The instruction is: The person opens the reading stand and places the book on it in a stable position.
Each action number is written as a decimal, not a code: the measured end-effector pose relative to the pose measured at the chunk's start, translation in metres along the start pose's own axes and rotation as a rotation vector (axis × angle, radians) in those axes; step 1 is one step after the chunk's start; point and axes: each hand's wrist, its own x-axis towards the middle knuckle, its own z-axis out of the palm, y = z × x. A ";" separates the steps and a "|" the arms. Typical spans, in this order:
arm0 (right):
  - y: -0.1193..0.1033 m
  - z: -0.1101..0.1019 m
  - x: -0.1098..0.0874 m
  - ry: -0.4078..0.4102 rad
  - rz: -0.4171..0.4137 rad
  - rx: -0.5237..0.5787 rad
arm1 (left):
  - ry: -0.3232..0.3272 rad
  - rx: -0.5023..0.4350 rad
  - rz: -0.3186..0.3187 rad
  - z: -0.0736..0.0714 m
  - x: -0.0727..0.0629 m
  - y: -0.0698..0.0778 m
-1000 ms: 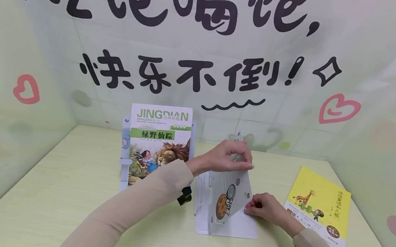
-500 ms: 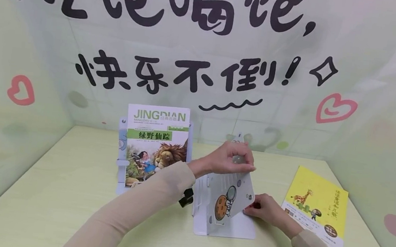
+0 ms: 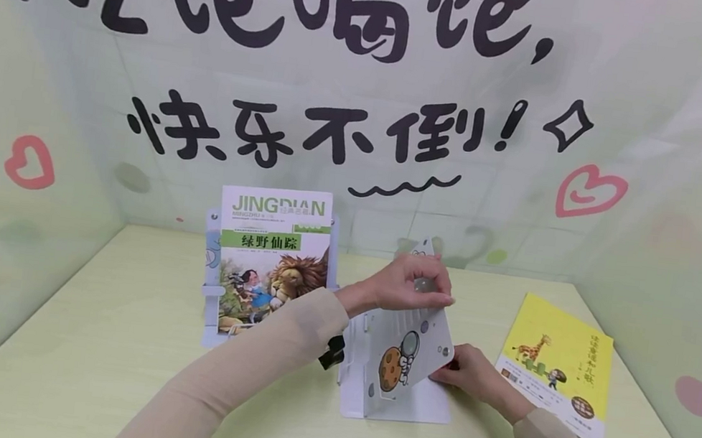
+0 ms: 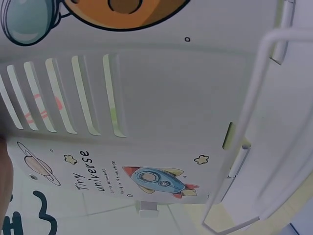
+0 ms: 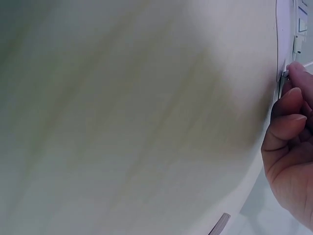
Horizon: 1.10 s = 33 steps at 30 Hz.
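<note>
A white metal book stand (image 3: 387, 328), printed with an astronaut and a cookie-like planet, stands partly unfolded on the table. My left hand (image 3: 409, 283) grips its slotted panel near the top and keeps it tilted up over the base plate (image 3: 410, 408). In the left wrist view the panel (image 4: 181, 93) shows slots, a rocket and the words "Tiny universe", with a white wire bracket (image 4: 259, 73) beside it. My right hand (image 3: 470, 373) pinches at the base's right edge, under the panel's corner. In the right wrist view its fingertips (image 5: 296, 73) meet a thin pale piece there.
To the left, a second book stand (image 3: 212, 279) holds an upright book (image 3: 271, 260) with a lion on its cover. A yellow book (image 3: 558, 365) lies flat on the right of the light wooden table (image 3: 94, 363). A printed curtain (image 3: 316, 70) encloses the back and sides.
The panel's corner has shifted slightly right over the base, towards my right hand. Both hands keep their places on the stand. The head view has turned a little to the right.
</note>
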 end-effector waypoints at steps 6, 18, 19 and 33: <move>-0.003 0.002 0.002 0.004 -0.010 -0.007 | -0.008 0.006 0.017 0.000 0.001 -0.001; -0.004 0.003 0.003 0.007 0.016 -0.028 | -0.008 -0.027 0.022 0.001 0.001 -0.003; -0.005 0.004 0.003 0.007 0.024 -0.026 | -0.007 -0.030 0.020 0.002 0.001 -0.003; -0.006 0.004 0.002 -0.007 0.080 0.018 | -0.004 -0.034 0.002 0.004 0.001 -0.004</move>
